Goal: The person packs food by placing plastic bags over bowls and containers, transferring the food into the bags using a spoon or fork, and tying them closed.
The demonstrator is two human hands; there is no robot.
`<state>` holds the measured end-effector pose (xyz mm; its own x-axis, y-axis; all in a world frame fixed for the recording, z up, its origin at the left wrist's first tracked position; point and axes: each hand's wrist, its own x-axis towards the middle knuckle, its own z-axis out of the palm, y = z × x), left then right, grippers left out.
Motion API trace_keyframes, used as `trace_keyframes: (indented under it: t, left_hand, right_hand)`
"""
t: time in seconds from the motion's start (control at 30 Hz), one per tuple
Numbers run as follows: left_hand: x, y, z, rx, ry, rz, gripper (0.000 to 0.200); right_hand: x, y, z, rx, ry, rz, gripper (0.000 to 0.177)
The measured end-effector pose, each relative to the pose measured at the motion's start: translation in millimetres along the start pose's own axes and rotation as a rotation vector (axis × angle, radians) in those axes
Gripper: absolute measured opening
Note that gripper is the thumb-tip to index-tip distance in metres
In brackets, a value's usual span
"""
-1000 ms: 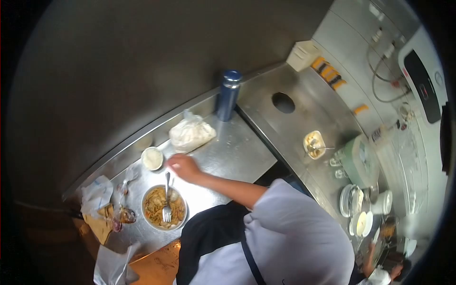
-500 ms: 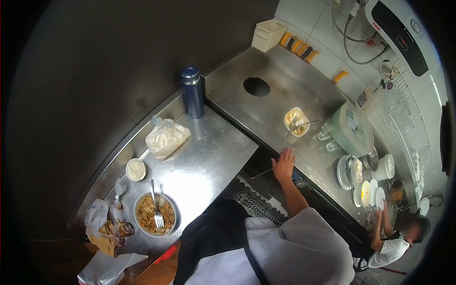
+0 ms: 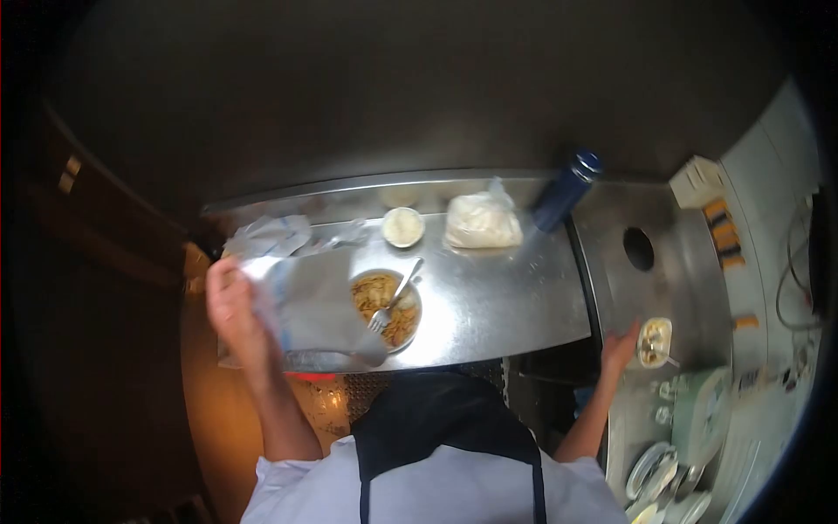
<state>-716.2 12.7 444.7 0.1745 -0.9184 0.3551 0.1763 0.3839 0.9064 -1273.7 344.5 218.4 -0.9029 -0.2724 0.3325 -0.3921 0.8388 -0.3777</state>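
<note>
My left hand (image 3: 230, 301) grips the edge of a large clear plastic bag (image 3: 307, 310), raised at the left end of the steel counter (image 3: 497, 301). The bag hangs in front of the left part of a bowl of noodles (image 3: 390, 307) that has a fork (image 3: 397, 295) standing in it. My right hand (image 3: 621, 343) rests with spread fingers on the edge of the right-hand counter, beside a small white container of food (image 3: 655, 341).
Behind the noodles stand a small white bowl (image 3: 403, 227), a tied bag of white food (image 3: 482, 224) and a blue bottle (image 3: 567, 190). Crumpled bags (image 3: 269, 234) lie at the back left. The right counter has a round hole (image 3: 639, 249); plates (image 3: 656, 476) are stacked lower right.
The view has swung left. My left hand has come into sight holding up the plastic bag by the noodle bowl. My right hand stays at the right counter's edge.
</note>
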Motion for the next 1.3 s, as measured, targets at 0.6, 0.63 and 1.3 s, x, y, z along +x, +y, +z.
trace_keyframes:
  t: [0.6, 0.63, 1.3]
  left_hand:
    - [-39, -14, 59, 0.312, -0.249, -0.046, 0.016]
    - [-40, -14, 58, 0.483, -0.177, 0.072, 0.02]
    - [-59, -66, 53, 0.246, -0.41, -0.242, 0.016]
  right_hand:
    - [-121, -388, -114, 1.162, -1.353, -0.529, 0.011]
    - [-123, -384, -111, 1.181, -1.367, -0.406, 0.01]
    - [-120, -313, -101, 1.396, -1.313, -0.031, 0.009]
